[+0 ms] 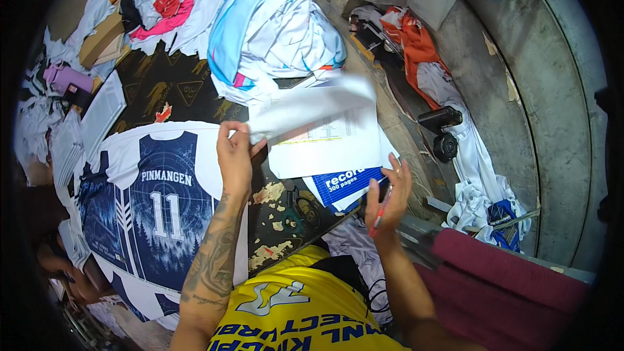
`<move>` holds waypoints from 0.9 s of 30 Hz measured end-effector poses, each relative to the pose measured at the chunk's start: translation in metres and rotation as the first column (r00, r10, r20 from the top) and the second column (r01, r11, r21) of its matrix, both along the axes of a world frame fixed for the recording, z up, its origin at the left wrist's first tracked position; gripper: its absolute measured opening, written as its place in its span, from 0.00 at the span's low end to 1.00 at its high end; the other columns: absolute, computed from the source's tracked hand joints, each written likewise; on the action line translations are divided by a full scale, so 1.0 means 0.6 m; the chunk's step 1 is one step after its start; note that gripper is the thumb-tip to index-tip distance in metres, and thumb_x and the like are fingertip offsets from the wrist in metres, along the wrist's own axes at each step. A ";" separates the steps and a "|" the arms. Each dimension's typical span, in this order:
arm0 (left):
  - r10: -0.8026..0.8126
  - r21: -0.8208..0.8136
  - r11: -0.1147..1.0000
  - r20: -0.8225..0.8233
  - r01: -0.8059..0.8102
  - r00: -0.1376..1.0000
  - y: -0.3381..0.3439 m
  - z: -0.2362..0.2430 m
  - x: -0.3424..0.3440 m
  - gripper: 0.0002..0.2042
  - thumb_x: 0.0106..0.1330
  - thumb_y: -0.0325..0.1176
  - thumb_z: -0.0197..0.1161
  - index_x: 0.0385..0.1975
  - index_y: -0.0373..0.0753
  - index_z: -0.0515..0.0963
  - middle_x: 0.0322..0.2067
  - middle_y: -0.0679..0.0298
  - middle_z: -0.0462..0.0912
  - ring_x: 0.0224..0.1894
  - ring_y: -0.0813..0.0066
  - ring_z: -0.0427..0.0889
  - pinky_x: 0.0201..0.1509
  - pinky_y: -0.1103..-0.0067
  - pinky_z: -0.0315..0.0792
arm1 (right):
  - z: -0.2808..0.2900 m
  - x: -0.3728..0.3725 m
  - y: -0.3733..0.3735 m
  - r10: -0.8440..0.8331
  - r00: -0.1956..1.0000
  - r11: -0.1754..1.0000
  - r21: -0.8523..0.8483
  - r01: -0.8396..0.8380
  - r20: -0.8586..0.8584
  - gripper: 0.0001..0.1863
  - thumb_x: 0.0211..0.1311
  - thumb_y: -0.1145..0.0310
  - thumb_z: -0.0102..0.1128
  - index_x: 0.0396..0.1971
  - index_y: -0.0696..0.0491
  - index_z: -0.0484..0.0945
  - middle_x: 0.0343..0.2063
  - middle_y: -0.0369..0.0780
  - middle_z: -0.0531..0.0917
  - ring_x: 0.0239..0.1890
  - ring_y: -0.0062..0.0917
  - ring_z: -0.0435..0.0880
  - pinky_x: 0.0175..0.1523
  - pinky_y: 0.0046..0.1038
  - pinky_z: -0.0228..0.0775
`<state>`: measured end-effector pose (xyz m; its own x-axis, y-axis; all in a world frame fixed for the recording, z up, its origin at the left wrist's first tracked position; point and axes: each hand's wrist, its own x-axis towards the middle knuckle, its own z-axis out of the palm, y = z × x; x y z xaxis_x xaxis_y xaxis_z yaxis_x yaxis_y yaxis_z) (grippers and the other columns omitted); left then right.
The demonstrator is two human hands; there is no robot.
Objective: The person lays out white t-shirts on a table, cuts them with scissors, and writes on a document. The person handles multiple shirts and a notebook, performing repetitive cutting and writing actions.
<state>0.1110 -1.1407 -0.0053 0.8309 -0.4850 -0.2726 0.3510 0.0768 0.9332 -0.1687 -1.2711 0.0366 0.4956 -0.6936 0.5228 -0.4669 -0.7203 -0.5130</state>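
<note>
We've got a white sheet (325, 109) mid-frame, upper edge motion-blurred, raised and curled, its left corner pinched in the left hand (235, 153). Below it, we see a printed page (309, 161): white, tabular print, yellow line across, roughly flat, slightly rotated. Under that, just right of center, our blue book (346, 183) lies tilted, cover up, white lettering, mostly covered by paper. Slim reddish pen (383, 207) sits right of center, held in the right hand (392, 203), steeply slanted, lower end leaning left.
</note>
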 end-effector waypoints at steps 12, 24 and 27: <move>0.420 0.256 0.891 -0.151 -0.375 0.895 0.081 0.010 -0.059 0.30 0.83 0.42 0.58 0.75 0.28 0.59 0.71 0.48 0.65 0.63 0.51 0.76 0.69 0.60 0.74 | -0.101 0.034 -0.021 0.146 0.894 0.968 0.248 -0.040 -0.424 0.23 0.70 0.61 0.72 0.56 0.61 0.78 0.76 0.57 0.70 0.80 0.60 0.61 0.83 0.58 0.49; -0.782 0.777 0.621 0.623 0.101 0.016 -0.007 -0.021 -0.110 0.33 0.78 0.52 0.59 0.78 0.40 0.67 0.72 0.56 0.71 0.78 0.54 0.63 0.82 0.48 0.48 | -0.077 0.037 -0.055 0.145 0.913 0.980 0.183 -0.079 -0.382 0.20 0.70 0.67 0.70 0.57 0.60 0.79 0.74 0.55 0.73 0.80 0.59 0.62 0.83 0.58 0.48; -0.770 0.759 0.637 0.621 0.131 0.146 -0.017 -0.005 -0.119 0.33 0.75 0.48 0.66 0.75 0.38 0.68 0.71 0.53 0.71 0.76 0.53 0.65 0.78 0.51 0.53 | -0.082 0.053 -0.046 0.216 0.917 0.963 0.226 -0.144 -0.336 0.21 0.70 0.68 0.70 0.59 0.59 0.78 0.74 0.57 0.72 0.80 0.61 0.62 0.81 0.63 0.48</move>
<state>0.0396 -1.1508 -0.0080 0.3254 -0.9408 0.0948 -0.8537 -0.2492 0.4573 -0.1371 -1.2989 -0.0124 0.7493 -0.6439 0.1548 -0.5154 -0.7137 -0.4744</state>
